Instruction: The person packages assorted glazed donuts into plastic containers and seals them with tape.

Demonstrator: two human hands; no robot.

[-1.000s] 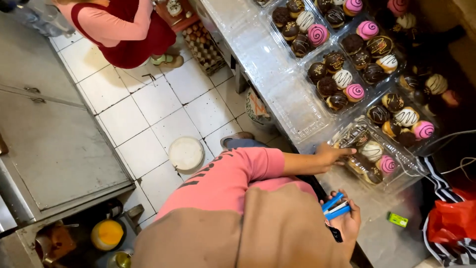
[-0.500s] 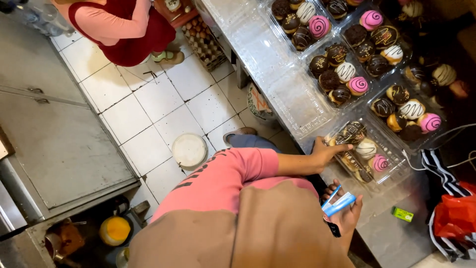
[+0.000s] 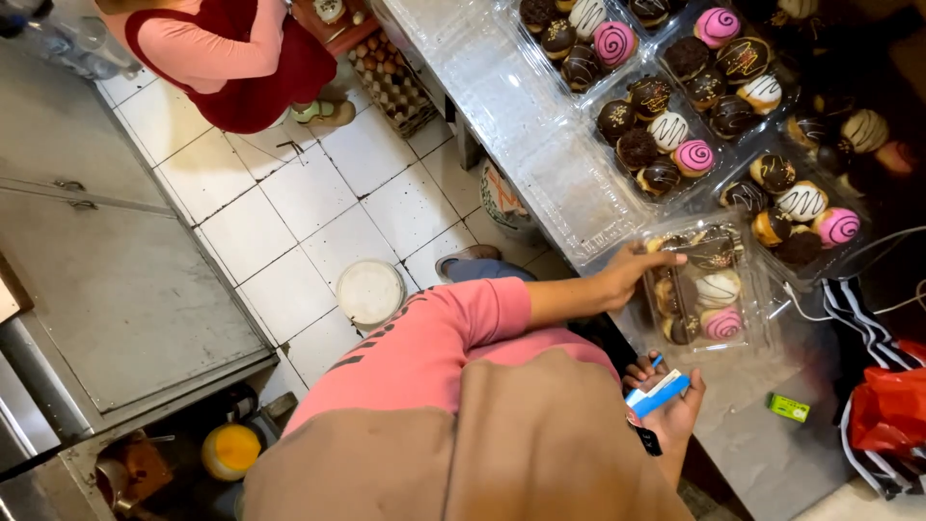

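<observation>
My left hand (image 3: 632, 273) reaches out on a pink sleeve and rests on the near edge of a clear plastic box of doughnuts (image 3: 716, 289), fingers spread over its lid. Inside are chocolate, white-striped and pink-swirl doughnuts. Closer to my body, my right hand (image 3: 670, 413) holds a small blue and white pack (image 3: 659, 394) with a dark object beneath it. Both hands are over the steel table (image 3: 502, 87).
Several open clear boxes of glazed doughnuts (image 3: 658, 130) lie further along the table. A small green object (image 3: 789, 407) and a red bag (image 3: 885, 410) sit at the right. Another person in pink and dark red (image 3: 241, 53) crouches by an egg tray (image 3: 391, 85). A white round lid (image 3: 369, 291) lies on the tiled floor.
My left hand has stayed on the doughnut box, sliding a little along its lid. My right hand has tilted the blue and white pack slightly. The view has shifted.
</observation>
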